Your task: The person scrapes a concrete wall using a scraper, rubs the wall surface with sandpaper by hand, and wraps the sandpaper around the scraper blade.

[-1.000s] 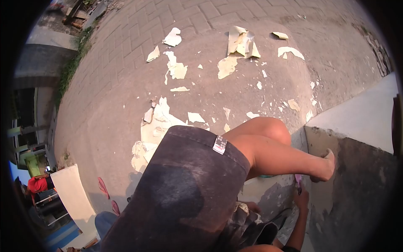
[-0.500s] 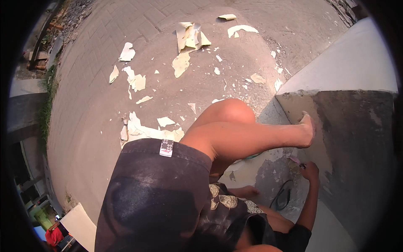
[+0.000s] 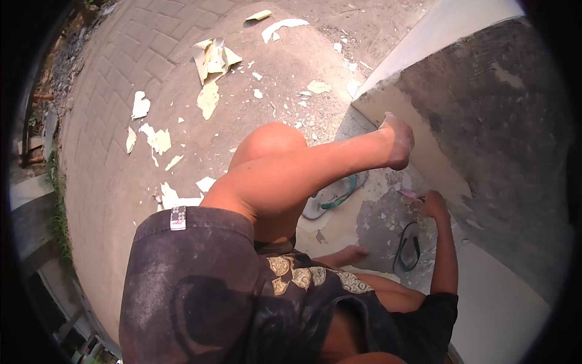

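From afar, I see littered ground (image 3: 97, 194)
Pale flakes (image 3: 208, 102) lie scattered there; two sandals (image 3: 313, 209) rest on patchy floor (image 3: 377, 225).

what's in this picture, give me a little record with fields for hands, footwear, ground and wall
right hand: gripping a small tool with a pinkish part
left hand: not in view
tool contact: too small to tell
sandals: two, one teal-strapped, one dark-strapped
raised foot: bare
ground: grey, partly paved
flakes: pale, various sizes, scattered on the ground
wall: patchy, dark grey with cream areas
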`<state>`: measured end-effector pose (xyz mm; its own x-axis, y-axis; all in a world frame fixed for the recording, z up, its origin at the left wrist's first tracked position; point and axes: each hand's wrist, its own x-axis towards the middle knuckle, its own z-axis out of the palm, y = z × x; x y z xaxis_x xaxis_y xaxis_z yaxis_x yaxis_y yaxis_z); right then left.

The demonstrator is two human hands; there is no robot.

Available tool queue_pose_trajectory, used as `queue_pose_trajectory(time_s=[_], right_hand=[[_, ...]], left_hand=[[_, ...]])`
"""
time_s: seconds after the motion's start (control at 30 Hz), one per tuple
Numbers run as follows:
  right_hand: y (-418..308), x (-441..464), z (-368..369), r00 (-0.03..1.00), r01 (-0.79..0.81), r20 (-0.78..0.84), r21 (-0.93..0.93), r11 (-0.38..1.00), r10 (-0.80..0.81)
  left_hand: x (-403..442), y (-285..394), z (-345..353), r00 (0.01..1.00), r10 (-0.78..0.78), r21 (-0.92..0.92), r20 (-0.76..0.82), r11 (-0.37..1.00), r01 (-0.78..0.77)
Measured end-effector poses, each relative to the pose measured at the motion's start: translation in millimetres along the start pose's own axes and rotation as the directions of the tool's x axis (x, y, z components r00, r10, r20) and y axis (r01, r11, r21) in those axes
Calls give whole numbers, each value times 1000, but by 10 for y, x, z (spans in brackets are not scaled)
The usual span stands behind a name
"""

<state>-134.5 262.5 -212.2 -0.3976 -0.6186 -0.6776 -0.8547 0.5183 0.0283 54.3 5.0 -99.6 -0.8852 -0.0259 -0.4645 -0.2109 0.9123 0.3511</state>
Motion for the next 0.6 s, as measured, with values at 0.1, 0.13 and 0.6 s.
queue_pose_trajectory(time_s=[0.1,0.13,0.6], right_hand=[[9,41,3,1000,0,6,-41,999,0],[7,44,-6,1000,9,8,-40,999,-9],[-59,7,-40,1000,-8,22,16,1000,8]], left_hand=[[21,15,23,1000,16,16,-19,1000,-16],[38,22,38,1000,14,9,-27,1000,-13],[200,177,187,975,74,48,-209,997,-65]])
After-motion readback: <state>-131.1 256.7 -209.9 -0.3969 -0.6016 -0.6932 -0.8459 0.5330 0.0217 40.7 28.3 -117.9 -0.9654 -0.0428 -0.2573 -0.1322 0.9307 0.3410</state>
